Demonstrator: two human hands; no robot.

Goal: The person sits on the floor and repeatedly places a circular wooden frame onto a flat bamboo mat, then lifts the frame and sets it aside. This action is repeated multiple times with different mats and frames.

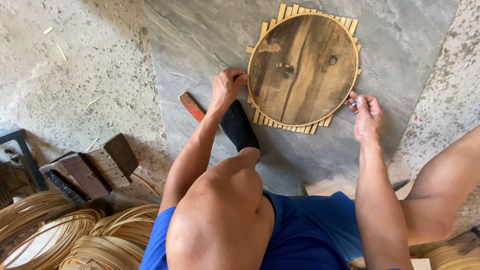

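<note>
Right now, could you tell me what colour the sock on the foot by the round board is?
The sock is black, seen in the head view.

A round wooden disc (302,67) lies on a woven bamboo mat (306,128) on the grey stone floor (200,40). The left hand (227,86) presses a fist against the disc's left edge. The right hand (367,116) pinches a small pen (354,104) at the lower right rim. A red-handled tool (192,106) lies left of the foot in a black sock (239,126). Coiled bamboo strips (75,235) sit at lower left.
</note>
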